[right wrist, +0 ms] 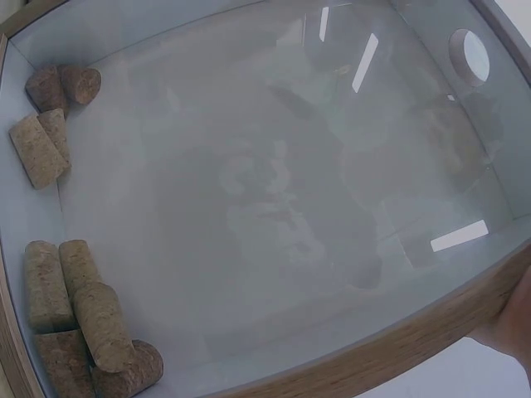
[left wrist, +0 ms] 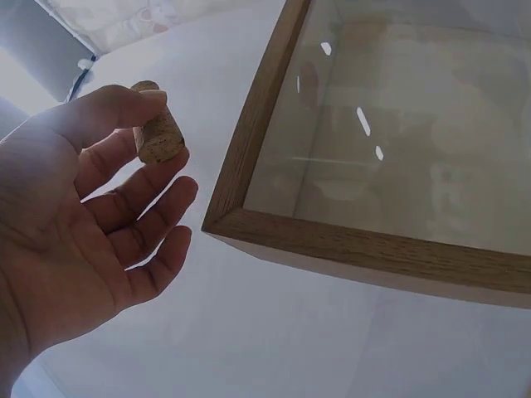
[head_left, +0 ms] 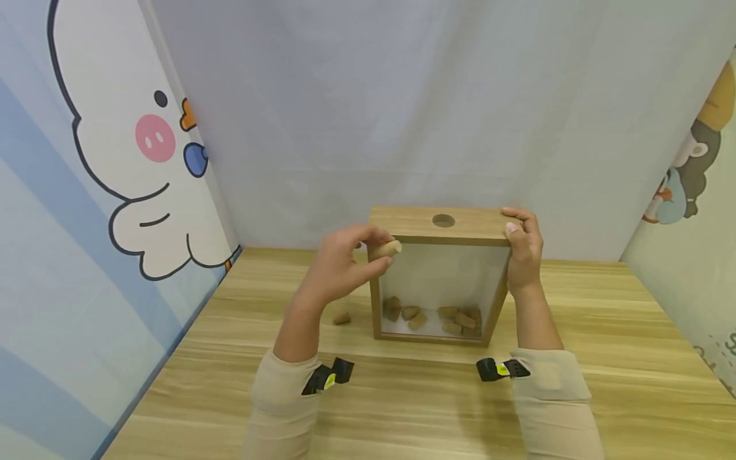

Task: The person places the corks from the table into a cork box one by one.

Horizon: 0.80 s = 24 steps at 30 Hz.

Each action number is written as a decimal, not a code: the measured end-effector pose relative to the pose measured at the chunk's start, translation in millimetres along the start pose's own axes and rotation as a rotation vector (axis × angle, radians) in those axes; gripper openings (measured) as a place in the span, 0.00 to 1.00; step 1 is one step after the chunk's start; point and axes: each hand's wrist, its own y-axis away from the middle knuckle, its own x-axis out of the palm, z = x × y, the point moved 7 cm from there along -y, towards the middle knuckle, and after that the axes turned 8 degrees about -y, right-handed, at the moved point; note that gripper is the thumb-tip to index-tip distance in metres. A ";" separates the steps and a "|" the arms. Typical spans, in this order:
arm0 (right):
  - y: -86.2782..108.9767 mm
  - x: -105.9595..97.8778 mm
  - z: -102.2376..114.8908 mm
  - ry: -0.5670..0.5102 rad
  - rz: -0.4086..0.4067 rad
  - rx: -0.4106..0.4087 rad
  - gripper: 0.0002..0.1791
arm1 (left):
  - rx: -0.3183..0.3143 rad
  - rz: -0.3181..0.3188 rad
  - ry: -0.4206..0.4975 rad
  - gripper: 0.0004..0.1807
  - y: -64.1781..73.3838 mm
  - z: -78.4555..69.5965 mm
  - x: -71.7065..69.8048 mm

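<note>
Pinched between thumb and fingers of my left hand [head_left: 345, 262] is a cork [head_left: 392, 248], held beside the upper left corner of a wooden-framed box with a clear front [head_left: 438, 241]. In the left wrist view the cork [left wrist: 158, 133] sits apart from the frame. My right hand [head_left: 524, 249] grips the box's upper right corner, thumb at the front edge and fingers over the top. A round hole [head_left: 443, 220] opens in the box's top. Several corks [right wrist: 104, 327] lie inside along the bottom, in two groups.
One loose cork [head_left: 342, 318] lies on the wooden table [head_left: 402, 409], left of the box. A pale curtain [head_left: 374, 115] hangs right behind the table, and a printed cartoon panel [head_left: 138, 211] borders the left side.
</note>
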 end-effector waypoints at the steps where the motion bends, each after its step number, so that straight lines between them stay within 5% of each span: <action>1: -0.1 0.0 -0.2 0.000 0.000 0.000 0.15 | -0.002 -0.006 0.010 0.10 -2.7 -0.5 -0.2; 15: -0.1 0.3 -1.0 0.000 0.007 0.001 0.15 | -0.150 -0.135 0.337 0.11 -39.8 1.1 -1.2; 24: 0.0 -1.1 -1.5 -0.005 0.012 0.016 0.16 | -0.174 -0.096 0.428 0.16 -60.6 -2.5 13.5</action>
